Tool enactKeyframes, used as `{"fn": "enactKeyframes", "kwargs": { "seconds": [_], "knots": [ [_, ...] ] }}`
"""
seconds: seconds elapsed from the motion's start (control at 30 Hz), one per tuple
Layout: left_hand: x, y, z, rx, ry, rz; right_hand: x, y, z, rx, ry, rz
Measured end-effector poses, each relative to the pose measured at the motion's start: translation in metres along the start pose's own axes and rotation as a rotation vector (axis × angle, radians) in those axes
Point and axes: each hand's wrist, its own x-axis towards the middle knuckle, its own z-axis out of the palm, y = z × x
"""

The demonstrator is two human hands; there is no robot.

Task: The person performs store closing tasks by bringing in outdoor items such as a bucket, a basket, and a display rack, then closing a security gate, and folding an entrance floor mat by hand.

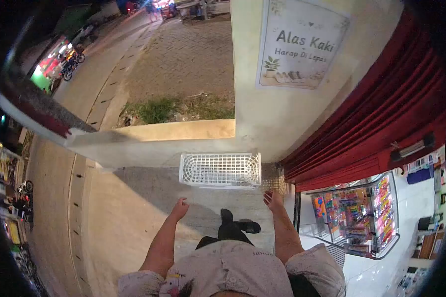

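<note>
On my cam, L grip (181,208) is released, fingers loosely bent, held out over the floor (129,208). R grip (274,201) is released too, fingers a bit apart, pointing fwd. Btwn them & just fwd, I've got the white plastic basket (220,170), lattice type, long side along the low wall (148,152); R grip is nearer its R end, apart from it. Below, btwn my arms: dark shoes (226,216), dark pants & light shirt (233,267). R of the basket, a red curtain (362,119) hangs by the doorway, w/ a wire display rack (357,218) of colorful packets on white tile inside. Up top, a poster (302,44) reading "Alas Kaki Harap Di Lepas" is on the wall; past the opening I see paving (193,59), grass (158,110) & a road w/ motorbikes (70,64), far L.
</note>
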Motion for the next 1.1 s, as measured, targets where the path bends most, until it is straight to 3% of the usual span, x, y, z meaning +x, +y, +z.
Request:
{"fn": "enactKeyframes", "kwargs": {
  "seconds": [0.07,0.17,0.27,0.37,0.47,0.57,0.67,0.73,0.77,0.9,1.0,1.1],
  "knots": [
    [0.026,-0.005,-0.018,0.158,0.029,0.033,0.03,-0.001,0.033,-0.359,0.139,-0.007],
    [0.102,-0.055,-0.027,0.122,0.083,0.096,0.091,0.013,0.042,-1.078,0.238,-0.418],
    [0.168,-0.08,-0.035,0.227,0.166,0.244,0.091,-0.005,0.062,-1.068,0.192,-0.384],
    [0.195,-0.049,-0.037,0.188,0.202,-0.004,0.092,-0.012,0.079,-0.913,0.017,-0.49],
    [0.228,-0.054,-0.026,0.111,0.156,-0.094,0.106,-0.012,0.081,-0.859,-0.116,-0.293],
    [0.231,-0.023,-0.028,-0.282,-0.129,-0.198,0.16,0.035,0.056,-0.904,0.259,-0.486],
    [0.29,-0.099,-0.016,-0.427,-0.16,-0.098,0.172,0.034,0.054,-1.105,0.314,-0.287],
    [0.276,-0.075,-0.018,-0.52,-0.175,-0.146,0.182,0.041,0.056,-1.268,0.449,-0.206],
    [0.269,-0.066,-0.018,-0.568,-0.183,-0.175,0.179,0.04,0.053,-1.238,0.418,-0.222],
    [0.264,-0.073,-0.046,-0.51,-0.353,-0.149,0.126,0.039,0.046,-1.167,0.409,-0.31],
    [0.21,-0.027,-0.065,-0.632,-0.331,-0.225,0.06,0.046,0.037,-1.056,0.433,-0.314],
    [0.172,0.0,-0.086,-0.651,-0.528,-0.312,0.004,0.072,0.013,-0.955,0.508,-0.281]
  ]
}}
